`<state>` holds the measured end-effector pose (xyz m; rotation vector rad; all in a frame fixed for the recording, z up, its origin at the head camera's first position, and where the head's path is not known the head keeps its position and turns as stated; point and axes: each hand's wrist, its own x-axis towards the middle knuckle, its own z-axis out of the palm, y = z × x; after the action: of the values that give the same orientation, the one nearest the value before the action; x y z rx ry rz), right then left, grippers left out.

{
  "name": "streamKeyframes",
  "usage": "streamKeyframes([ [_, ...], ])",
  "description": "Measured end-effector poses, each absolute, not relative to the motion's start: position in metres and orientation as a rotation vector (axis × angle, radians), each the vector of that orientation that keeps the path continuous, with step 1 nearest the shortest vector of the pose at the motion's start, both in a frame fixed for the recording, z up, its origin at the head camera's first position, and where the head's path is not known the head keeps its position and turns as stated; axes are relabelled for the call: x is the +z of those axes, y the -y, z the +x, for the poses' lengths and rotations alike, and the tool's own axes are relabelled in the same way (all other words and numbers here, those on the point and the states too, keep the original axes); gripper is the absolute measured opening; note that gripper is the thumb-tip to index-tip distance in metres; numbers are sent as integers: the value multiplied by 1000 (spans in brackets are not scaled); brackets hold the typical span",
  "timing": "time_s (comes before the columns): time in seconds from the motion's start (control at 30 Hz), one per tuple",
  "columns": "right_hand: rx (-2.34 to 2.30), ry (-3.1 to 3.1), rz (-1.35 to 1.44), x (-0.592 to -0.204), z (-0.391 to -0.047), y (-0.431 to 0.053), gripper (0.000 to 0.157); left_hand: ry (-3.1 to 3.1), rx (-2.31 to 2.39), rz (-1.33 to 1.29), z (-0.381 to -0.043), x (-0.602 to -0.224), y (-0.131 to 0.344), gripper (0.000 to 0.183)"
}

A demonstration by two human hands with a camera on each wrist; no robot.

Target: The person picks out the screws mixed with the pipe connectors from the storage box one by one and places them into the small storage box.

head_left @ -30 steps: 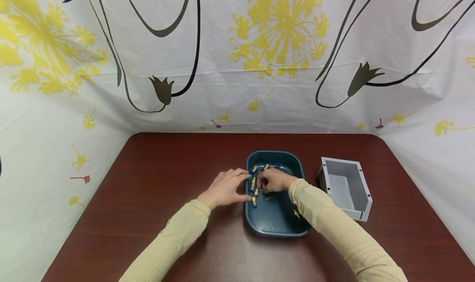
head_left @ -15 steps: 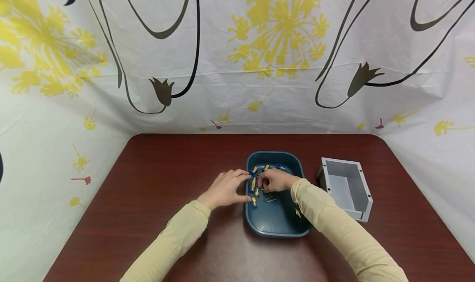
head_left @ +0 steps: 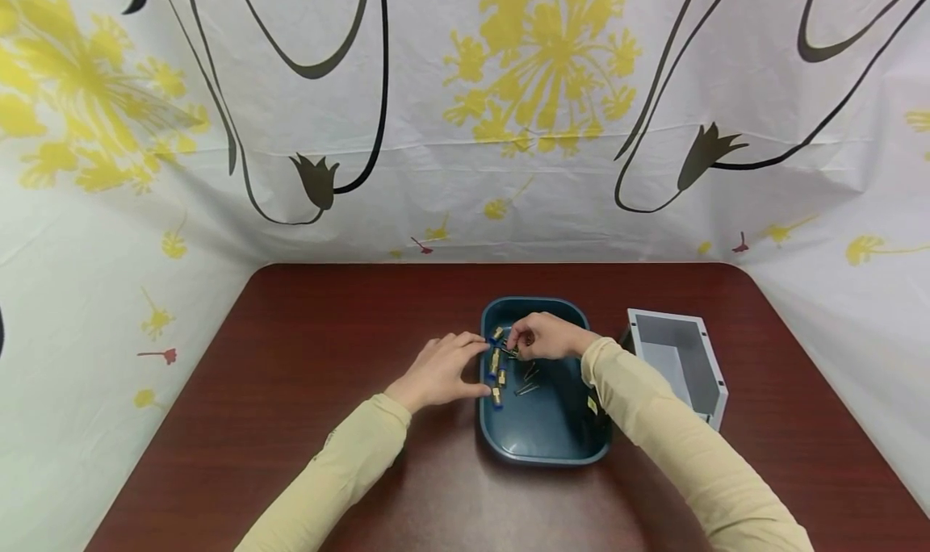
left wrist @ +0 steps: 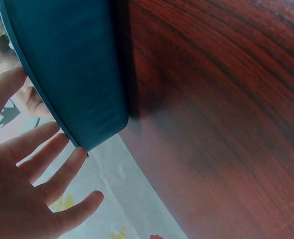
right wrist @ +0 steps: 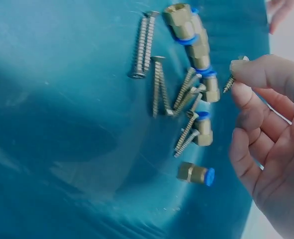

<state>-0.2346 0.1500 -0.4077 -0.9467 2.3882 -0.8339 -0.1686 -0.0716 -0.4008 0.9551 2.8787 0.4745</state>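
- Screw (right wrist: 229, 83) pinched between thumb and forefinger of the right hand (right wrist: 281, 154), pointed end jutting past the fingertips, held over the blue tray (head_left: 541, 427).
- Remaining fingers of the right hand bent inward, below that pinch in the right wrist view.
- Left hand (head_left: 445, 368) at the left side of the blue tray, fingers straight and spread wide, thumb and three fingertips at the rim, little finger apart from it.
- Brass fittings (right wrist: 202, 132) with blue collars, strung along the tray's left wall, between the fingers of both hands.
- Short screws (right wrist: 181, 94) lying loosely just beside the brass fittings, near the right fingertips, some crossing.
- Angled pair of screws (right wrist: 157, 89), set in a narrow V, nearer the person than the right fingers.
- Long screws (right wrist: 149, 42), two side by side with heads at opposite ends, nearer the person again.
- Grey box (head_left: 708, 342) well to the right of the right fingers, partly hidden behind the sleeve (head_left: 657, 423).
- Desk (head_left: 363, 318), dark red wood grain, under tray and box, reaching well left of the left fingers.
- Flower-patterned cloth (head_left: 421, 165) beyond the far edge, past all fingertips.
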Motion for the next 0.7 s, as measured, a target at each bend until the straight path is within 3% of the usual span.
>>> streamKeyframes([
  [0.7, -854, -2472, -966, -382, -234, -171, 15, -2872, 497, 943, -168, -401, 71, 65],
])
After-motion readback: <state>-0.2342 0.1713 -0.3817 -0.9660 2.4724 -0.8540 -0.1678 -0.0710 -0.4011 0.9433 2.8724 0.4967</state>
